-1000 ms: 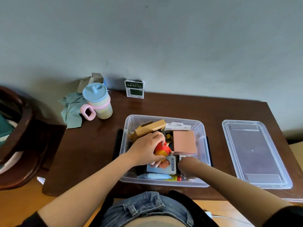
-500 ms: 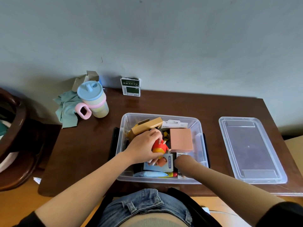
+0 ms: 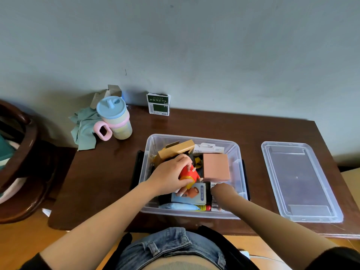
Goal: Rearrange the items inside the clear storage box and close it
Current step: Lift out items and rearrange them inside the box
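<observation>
The clear storage box (image 3: 236, 152) stands open in the middle of the dark wooden table. My left hand (image 3: 169, 175) is inside it, gripping a red and yellow toy figure (image 3: 190, 173) above a blue mini fan box (image 3: 196, 193). My right hand (image 3: 221, 189) reaches down into the box's near right part; its fingers are hidden among the items. Also in the box lie a pink box (image 3: 215, 167), a tan cardboard box (image 3: 176, 150), a white package (image 3: 209, 148) and a light blue pack (image 3: 178, 207). The clear lid (image 3: 298, 182) lies flat to the right.
A pastel cup with a blue lid and pink handle (image 3: 115, 118) stands at the table's back left beside a green cloth (image 3: 84, 129). A small green and white carton (image 3: 158, 104) leans on the wall. A dark wooden chair (image 3: 17, 162) is at the left.
My left hand has kept its hold on the toy figure and turned it slightly over the mini fan box. My right hand has stayed low in the box's near right part.
</observation>
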The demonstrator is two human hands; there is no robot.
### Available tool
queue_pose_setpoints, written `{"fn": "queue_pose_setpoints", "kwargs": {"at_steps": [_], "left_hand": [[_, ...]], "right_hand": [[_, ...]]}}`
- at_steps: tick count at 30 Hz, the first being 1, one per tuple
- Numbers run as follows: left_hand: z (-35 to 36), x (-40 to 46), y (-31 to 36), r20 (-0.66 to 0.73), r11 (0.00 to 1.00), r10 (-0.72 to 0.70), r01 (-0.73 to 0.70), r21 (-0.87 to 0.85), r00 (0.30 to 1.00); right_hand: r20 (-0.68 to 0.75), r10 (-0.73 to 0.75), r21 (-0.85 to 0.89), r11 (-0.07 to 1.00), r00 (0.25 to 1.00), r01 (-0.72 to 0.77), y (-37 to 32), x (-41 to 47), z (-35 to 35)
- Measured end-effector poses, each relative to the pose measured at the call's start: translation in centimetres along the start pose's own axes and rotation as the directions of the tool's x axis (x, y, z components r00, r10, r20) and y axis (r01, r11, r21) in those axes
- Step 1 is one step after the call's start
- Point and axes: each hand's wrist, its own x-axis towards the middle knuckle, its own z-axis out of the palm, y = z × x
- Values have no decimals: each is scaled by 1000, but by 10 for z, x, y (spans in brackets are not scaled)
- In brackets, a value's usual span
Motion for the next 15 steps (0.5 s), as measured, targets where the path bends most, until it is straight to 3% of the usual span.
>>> {"fn": "queue_pose_setpoints", "kwargs": {"at_steps": [4,9,11,13,14,15], "left_hand": [[-2,-5,-3,-18,1000,-16,16,-23,1000],[-7,-5,-4,-45,997,-14,10,-73,999],[-8,-4,-3,-56,997,-19,14,-78,998],[-9,-2,-3,-65,994,-21,14,-104,998],[-9,-2,-3,-66,994,-19,11,-112,998],[-10,-2,-3,-64,993,-15,7,-117,998]], "right_hand": [[-40,-6,81,997,999,10,8,-14,-14],[-250,50,406,912,967,57,34,-42,-45],[-418,135,489,867,899,97,41,-49,-54],[-584,230,523,840,779,144,43,-49,-58],[-619,229,495,857,751,147,43,-46,-59],[-607,200,449,885,769,124,42,-42,-59]]}}
